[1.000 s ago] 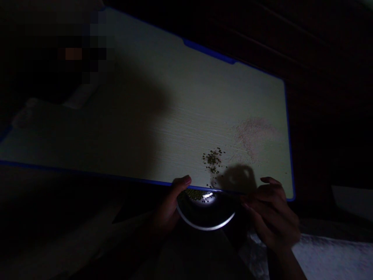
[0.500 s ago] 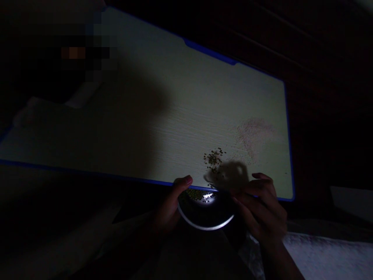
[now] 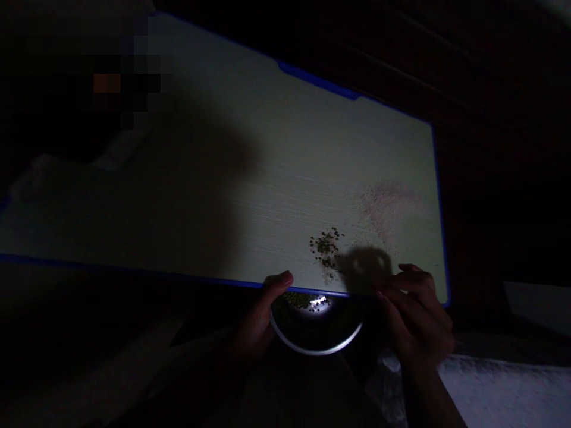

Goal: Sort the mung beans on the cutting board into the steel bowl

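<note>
A metal bowl (image 3: 321, 352) sits beneath the near edge of a pale board with a blue rim (image 3: 285, 142). Small green beans (image 3: 298, 300) lie inside it. My left hand (image 3: 261, 318) grips the bowl's left side, its thumb resting over the board's edge and its other fingers mostly hidden. A small heap of green beans (image 3: 327, 246) is spread on the board above the bowl. To the bowl's right, my right hand (image 3: 417, 312) has thumb and forefinger pinched together at the board's edge; whatever they may hold is too dark to see. The hand's shadow falls beside the heap.
Fine pinkish grains (image 3: 388, 205) are scattered on the board's right part. At the far left, a dark, blurred-out shape overlaps the board. A white textured cloth (image 3: 504, 386) lies at the lower right. The room is very dark.
My right hand has moved right, away from the bowl and the bean heap, uncovering more of the bowl's right rim. A few beans near the board's edge are gone. My left hand stays on the bowl.
</note>
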### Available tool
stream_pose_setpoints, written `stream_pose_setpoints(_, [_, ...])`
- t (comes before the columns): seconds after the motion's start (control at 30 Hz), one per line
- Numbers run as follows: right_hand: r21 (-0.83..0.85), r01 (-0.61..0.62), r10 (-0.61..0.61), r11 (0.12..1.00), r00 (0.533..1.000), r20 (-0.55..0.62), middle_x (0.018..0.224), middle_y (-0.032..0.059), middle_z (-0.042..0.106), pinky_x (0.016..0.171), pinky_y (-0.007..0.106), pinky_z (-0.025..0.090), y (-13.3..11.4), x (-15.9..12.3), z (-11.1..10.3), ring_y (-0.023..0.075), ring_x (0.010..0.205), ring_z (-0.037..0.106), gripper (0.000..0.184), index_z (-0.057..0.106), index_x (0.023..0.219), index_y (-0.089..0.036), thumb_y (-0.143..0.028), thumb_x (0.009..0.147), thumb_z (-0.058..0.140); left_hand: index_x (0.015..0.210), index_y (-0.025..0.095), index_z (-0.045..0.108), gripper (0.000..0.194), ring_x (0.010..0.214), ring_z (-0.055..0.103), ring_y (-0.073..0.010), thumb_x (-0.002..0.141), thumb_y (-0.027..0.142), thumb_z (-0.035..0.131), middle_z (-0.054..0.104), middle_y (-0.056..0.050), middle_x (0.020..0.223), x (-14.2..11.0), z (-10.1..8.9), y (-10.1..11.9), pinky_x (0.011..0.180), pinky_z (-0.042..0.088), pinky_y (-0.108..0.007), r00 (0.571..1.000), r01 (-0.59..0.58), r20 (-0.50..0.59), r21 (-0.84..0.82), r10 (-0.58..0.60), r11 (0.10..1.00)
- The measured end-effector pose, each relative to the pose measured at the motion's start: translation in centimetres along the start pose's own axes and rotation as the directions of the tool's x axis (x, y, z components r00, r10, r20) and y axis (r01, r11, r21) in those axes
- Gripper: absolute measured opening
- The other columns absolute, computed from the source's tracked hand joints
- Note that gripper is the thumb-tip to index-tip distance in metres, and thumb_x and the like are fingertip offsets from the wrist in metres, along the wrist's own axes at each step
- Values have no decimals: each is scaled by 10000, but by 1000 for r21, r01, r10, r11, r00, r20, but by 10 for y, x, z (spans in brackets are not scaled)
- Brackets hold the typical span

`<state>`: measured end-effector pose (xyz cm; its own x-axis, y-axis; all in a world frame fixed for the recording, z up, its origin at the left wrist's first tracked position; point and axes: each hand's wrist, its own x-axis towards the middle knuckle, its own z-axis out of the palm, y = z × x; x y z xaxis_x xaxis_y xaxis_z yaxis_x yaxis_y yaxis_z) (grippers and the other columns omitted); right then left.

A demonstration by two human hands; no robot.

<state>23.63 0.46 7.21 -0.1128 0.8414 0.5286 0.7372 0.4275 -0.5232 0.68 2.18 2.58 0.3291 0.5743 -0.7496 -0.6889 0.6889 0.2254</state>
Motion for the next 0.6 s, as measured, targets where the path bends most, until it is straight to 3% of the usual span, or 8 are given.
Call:
stream_pose_setpoints(0.13, [45, 59, -63, 997, 995, 76, 983, 22, 705, 961, 534, 494, 3, 2, 4, 190, 890, 643, 246, 717, 1061, -233, -75, 873, 712, 849, 200, 784, 160, 793, 725, -225, 787, 347, 787, 775, -25, 778, 1, 0, 0, 825, 531, -345, 1000, 2, -18, -1, -2, 1000])
stream_pose_setpoints(0.27, [64, 40, -46, 997, 993, 106, 956, 37, 693, 960, 550, 484, 2, -1, -1, 195, 885, 637, 225, 730, 1033, -195, -50, 861, 716, 856, 187, 776, 155, 773, 721, -212, 777, 319, 794, 763, -18, 741, 3, -3, -2, 816, 534, -330, 998, 11, -67, -19, -13, 1000])
stream_pose_setpoints(0.47, [63, 14, -18, 998, 998, 52, 938, 30, 696, 969, 543, 490, 0, -9, -14, 196, 855, 642, 229, 743, 1008, -202, -40, 850, 711, 865, 191, 793, 177, 813, 735, -234, 774, 343, 792, 789, -36, 798, 0, 3, 0, 833, 550, -341, 999, -5, -34, -6, 5, 1000])
stream_pose_setpoints(0.6, [71, -6, 3, 997, 999, 38, 937, 29, 689, 947, 531, 499, 1, -12, -12, 193, 862, 636, 245, 747, 1026, -211, -43, 851, 716, 784, 219, 776, 119, 823, 748, -239, 732, 309, 833, 785, -11, 756, -1, 5, 2, 855, 550, -344, 998, -18, -62, 17, 19, 1000])
